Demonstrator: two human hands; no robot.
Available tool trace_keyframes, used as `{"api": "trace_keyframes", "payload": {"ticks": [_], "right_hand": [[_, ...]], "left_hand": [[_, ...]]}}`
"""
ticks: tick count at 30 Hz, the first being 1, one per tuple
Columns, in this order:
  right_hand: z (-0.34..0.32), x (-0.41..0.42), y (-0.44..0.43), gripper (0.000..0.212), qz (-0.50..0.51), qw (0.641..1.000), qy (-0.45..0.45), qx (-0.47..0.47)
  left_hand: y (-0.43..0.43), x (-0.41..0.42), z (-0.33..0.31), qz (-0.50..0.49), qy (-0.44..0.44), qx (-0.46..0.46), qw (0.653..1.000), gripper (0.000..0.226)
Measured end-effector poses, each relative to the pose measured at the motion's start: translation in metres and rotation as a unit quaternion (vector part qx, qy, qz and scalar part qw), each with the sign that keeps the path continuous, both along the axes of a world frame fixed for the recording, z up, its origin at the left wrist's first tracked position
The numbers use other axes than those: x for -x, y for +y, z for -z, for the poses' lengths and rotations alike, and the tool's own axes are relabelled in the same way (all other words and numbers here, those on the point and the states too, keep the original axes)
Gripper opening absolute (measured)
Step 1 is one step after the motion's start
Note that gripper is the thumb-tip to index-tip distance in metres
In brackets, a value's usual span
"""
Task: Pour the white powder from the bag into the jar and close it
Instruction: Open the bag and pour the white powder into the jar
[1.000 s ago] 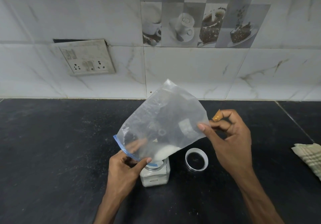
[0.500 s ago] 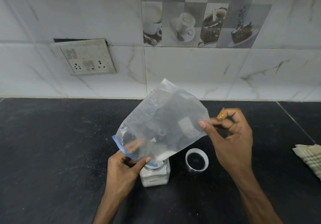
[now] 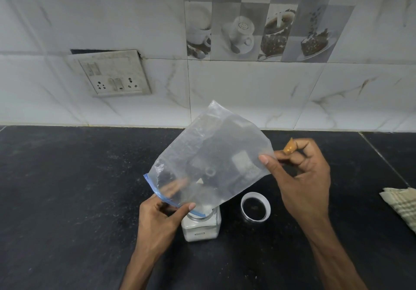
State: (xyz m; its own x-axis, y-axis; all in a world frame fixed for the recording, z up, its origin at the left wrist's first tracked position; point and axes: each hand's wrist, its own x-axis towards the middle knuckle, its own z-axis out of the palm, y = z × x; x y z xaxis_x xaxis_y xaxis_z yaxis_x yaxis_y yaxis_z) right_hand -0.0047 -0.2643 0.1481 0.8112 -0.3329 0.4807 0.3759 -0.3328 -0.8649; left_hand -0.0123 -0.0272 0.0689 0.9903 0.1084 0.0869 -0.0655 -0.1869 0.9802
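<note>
Plastic bag [image 3: 211, 161]: clear, with a blue zip strip along its mouth. In the head view it hangs tilted above the jar, mouth down over the jar's opening and closed end raised up and to the right of the jar.
Jar [image 3: 201, 229]: small, clear and square-sided. It stands upright on the desk with no lid on, and the bag's mouth partly covers its top.
White powder [image 3: 200, 233]: fills much of the jar. A small remainder sits in the bag's lowest corner, right above the jar's opening.
Left hand [image 3: 157, 217]: just left of the jar, holding the bag's mouth edge.
Left fingers [image 3: 189, 206]: clamped on the zip strip, with the thumb on the near face and the others showing through the plastic behind it.
Right hand [image 3: 301, 177]: up and to the right of the jar, at the bag's raised end.
Right fingers [image 3: 264, 160]: thumb and forefinger pinched together on the bag's edge, the rest curled toward the palm.
Tan piece [image 3: 289, 146]: sits at one curled fingertip of the right hand; what it is cannot be told.
Lid [image 3: 255, 207]: round, with a white rim and a dark centre. It lies on the desk just right of the jar, apart from it.
Desk [image 3: 67, 188]: black speckled stone under the jar.
Cloth [image 3: 403, 206]: checked, far to the right of the jar at the picture's edge.
Socket plate [image 3: 112, 73]: on the white tiled wall, up and to the left of the jar.
Picture tiles [image 3: 258, 19]: coffee cups and cake, high on the wall above the jar.
</note>
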Motion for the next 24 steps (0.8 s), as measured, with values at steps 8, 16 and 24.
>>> {"api": "trace_keyframes", "payload": {"ticks": [8,16,24], "right_hand": [[0.000,-0.001,0.001,0.033,-0.002,1.000,-0.005,-0.005],[-0.001,-0.005,0.005,0.042,-0.052,0.998,0.020,-0.018],[0.052,-0.008,0.012,0.075,-0.188,0.938,0.237,-0.170]], "left_hand": [[0.000,0.000,0.000,0.005,-0.004,0.002,1.000,0.052],[-0.003,0.002,0.000,-0.009,0.002,0.011,1.000,0.048],[-0.003,0.003,0.004,-0.026,0.005,0.031,0.999,0.046]]}}
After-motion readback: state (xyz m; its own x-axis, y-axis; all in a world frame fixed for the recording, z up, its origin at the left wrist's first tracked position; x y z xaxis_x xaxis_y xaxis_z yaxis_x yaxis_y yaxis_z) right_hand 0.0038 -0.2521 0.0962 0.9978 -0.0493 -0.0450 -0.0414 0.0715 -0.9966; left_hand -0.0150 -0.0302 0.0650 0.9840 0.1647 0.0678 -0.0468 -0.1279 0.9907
